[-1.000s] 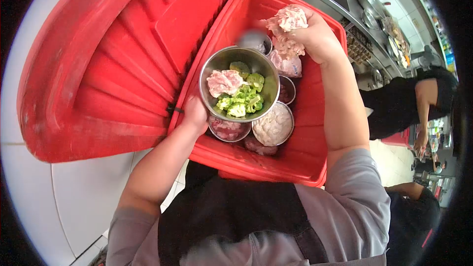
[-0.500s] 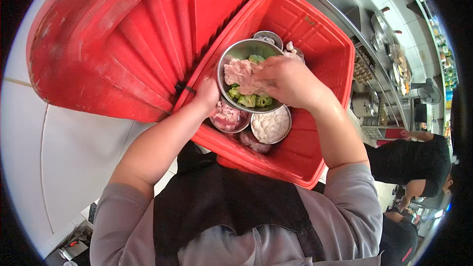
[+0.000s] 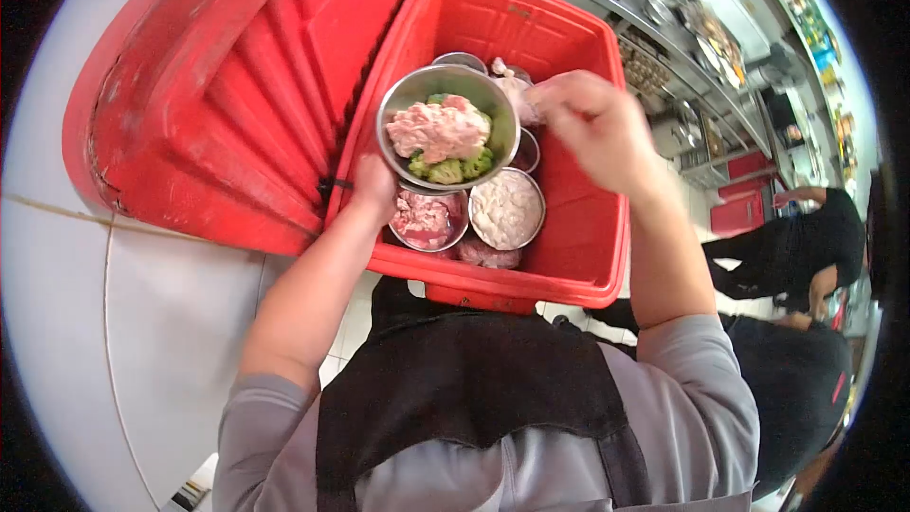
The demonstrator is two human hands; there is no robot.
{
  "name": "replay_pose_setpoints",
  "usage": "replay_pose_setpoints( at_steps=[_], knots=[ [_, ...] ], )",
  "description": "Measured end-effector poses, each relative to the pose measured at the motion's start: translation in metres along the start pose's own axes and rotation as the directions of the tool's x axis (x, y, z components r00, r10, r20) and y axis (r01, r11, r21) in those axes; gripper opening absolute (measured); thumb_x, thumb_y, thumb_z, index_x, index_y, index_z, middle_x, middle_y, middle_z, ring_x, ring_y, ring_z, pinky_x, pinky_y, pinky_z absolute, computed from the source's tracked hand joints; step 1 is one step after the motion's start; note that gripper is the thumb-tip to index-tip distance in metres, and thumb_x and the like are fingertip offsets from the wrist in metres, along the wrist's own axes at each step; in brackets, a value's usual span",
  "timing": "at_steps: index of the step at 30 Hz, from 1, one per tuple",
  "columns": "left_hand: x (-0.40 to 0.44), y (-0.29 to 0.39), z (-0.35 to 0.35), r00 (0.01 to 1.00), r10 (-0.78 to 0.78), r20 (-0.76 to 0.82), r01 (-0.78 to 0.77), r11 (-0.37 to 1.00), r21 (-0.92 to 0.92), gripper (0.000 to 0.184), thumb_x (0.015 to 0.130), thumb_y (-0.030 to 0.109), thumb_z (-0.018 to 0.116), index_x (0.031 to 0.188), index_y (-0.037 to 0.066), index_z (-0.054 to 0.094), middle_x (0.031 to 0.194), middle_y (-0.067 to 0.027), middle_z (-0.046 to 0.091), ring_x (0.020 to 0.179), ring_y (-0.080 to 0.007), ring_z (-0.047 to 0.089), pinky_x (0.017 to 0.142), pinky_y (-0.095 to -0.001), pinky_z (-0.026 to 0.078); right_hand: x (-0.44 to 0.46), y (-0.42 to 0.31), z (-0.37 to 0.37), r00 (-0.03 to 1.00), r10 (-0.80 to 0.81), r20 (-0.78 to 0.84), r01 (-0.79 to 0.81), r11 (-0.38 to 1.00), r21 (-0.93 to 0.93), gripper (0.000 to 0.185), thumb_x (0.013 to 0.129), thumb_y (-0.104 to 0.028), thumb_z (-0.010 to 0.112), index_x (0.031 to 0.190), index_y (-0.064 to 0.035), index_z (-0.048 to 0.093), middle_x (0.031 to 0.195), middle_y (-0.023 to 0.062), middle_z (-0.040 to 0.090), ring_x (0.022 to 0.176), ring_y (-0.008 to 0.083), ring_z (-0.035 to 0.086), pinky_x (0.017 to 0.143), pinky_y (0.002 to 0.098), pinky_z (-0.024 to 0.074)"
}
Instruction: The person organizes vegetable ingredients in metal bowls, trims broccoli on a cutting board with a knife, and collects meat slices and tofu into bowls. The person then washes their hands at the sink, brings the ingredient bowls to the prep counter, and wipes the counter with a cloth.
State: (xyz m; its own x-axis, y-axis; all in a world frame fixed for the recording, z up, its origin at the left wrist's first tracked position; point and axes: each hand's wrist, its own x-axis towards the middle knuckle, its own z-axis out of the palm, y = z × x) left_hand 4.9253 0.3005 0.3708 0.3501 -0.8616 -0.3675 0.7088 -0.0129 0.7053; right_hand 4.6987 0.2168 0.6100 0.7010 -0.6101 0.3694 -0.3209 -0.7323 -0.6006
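Upper center: left hand [image 3: 375, 188] clamped on steel bowl [image 3: 504, 116], raw meat [image 3: 441, 126] already atop broccoli [image 3: 445, 171]; pinkish meat [image 3: 423, 218] lies below, in red bin [image 3: 580, 246]. Right hand [image 3: 592, 118] (blurred): cannot tell grip.

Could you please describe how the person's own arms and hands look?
Short grey sleeves end near the elbows, leaving the forearms bare. The left hand is partly hidden; the right hand is blurred. No glove, watch or bracelet shows on either.

bowl [image 3: 406, 95]: metal, semi-gloss | bin [image 3: 580, 218]: plstc, smooth-ish | lid [image 3: 251, 95]: plstc, scuffed | apron [image 3: 469, 370]: cloth, matt
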Motion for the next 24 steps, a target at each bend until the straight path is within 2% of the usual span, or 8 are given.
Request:
replay_pose_setpoints(
  at_steps=[1,2,4,6,9,12,18,24],
  knots=[
    [-0.016,0.013,0.014,1.0,-0.017,-0.005,0.017,1.0,-0.005,0.032,0.094,0.019,0.049,0.111,-0.003,0.065,0.104,-0.0128,0.068,0.088,-0.0236,0.066,0.078,-0.0398,0.053,-0.014,0.007,-0.018,0.992,0.111,-0.067,-0.104,0.989,0.107,0.015,0.089,-0.005,0.063,0.101,-0.0004,0.071,0.094,0.0094,0.072,0.088,0.0207,0.067,0.081,0.033,0.0536],
    [-0.032,0.03,0.031,0.999,-0.047,-0.021,0.049,0.991,0.123,0.046,0.099,0.026,0.035,0.132,-0.001,0.053,0.132,-0.0138,0.058,0.12,-0.0258,0.056,0.105,-0.0413,0.043,-0.028,0.015,-0.037,0.967,0.221,-0.129,-0.189,0.957,0.221,0.015,0.092,-0.007,0.063,0.103,0.0002,0.071,0.094,0.0065,0.072,0.087,0.0169,0.066,0.079,0.0314,0.0535],
    [-0.041,0.033,0.037,0.999,-0.03,-0.045,0.032,0.998,0.05,0.04,0.099,0.025,0.043,0.123,0.0,0.061,0.121,-0.0132,0.063,0.106,-0.0227,0.064,0.092,-0.0391,0.051,-0.062,0.035,-0.072,0.917,0.352,-0.188,-0.271,0.895,0.353,0.016,0.093,-0.01,0.064,0.104,-0.0005,0.071,0.095,0.0049,0.071,0.084,0.012,0.064,0.073,0.0271,0.0515],
    [-0.031,0.03,0.027,0.997,0.035,-0.072,-0.023,0.987,0.162,0.046,0.101,0.03,0.039,0.131,-0.001,0.055,0.132,-0.013,0.058,0.116,-0.0237,0.06,0.099,-0.0403,0.049,-0.1,0.061,-0.099,0.842,0.498,-0.208,-0.335,0.785,0.52,0.016,0.094,-0.013,0.065,0.104,-0.0023,0.07,0.093,0.0026,0.069,0.077,0.0049,0.06,0.061,0.0191,0.0431],
    [-0.024,0.028,0.017,0.998,0.059,0.03,-0.062,0.991,0.121,0.046,0.101,0.031,0.039,0.138,0.005,0.048,0.137,-0.0099,0.055,0.121,-0.0249,0.057,0.102,-0.041,0.048,-0.155,0.103,-0.128,0.722,0.668,-0.181,-0.268,0.511,0.817,0.019,0.094,-0.014,0.064,0.108,-0.0013,0.066,0.088,0.0011,0.067,0.07,0.0069,0.057,0.056,0.0192,0.0392],
    [-0.032,0.028,0.017,0.989,0.081,-0.124,-0.054,0.977,0.208,0.046,0.102,0.034,0.038,0.14,0.009,0.047,0.14,-0.0105,0.052,0.124,-0.0268,0.055,0.1,-0.0434,0.05,-0.22,0.155,-0.163,0.647,0.746,-0.158,-0.213,0.376,0.902,0.021,0.095,-0.014,0.063,0.111,-0.0013,0.063,0.089,0.0027,0.066,0.072,0.0094,0.06,0.057,0.0208,0.0414],
    [-0.091,-0.01,0.087,0.973,0.184,-0.139,-0.177,0.983,0.056,0.049,0.1,0.038,0.045,0.142,0.012,0.045,0.141,-0.0088,0.051,0.127,-0.0291,0.052,0.103,-0.0499,0.047,-0.31,0.285,-0.238,0.446,0.871,-0.208,-0.168,0.309,0.936,0.025,0.093,-0.018,0.066,0.113,-0.0042,0.062,0.092,0.0036,0.068,0.075,0.0109,0.063,0.058,0.0235,0.0432],
    [-0.146,-0.071,0.207,0.965,0.195,-0.175,-0.191,0.981,0.04,0.054,0.098,0.04,0.047,0.145,0.013,0.041,0.145,-0.0094,0.047,0.129,-0.031,0.05,0.105,-0.0495,0.046,-0.294,0.355,-0.277,0.539,0.841,-0.052,-0.192,0.183,0.964,0.021,0.094,-0.02,0.065,0.111,-0.0088,0.063,0.088,0.0014,0.069,0.073,0.0126,0.064,0.059,0.0247,0.043]
  ],
)
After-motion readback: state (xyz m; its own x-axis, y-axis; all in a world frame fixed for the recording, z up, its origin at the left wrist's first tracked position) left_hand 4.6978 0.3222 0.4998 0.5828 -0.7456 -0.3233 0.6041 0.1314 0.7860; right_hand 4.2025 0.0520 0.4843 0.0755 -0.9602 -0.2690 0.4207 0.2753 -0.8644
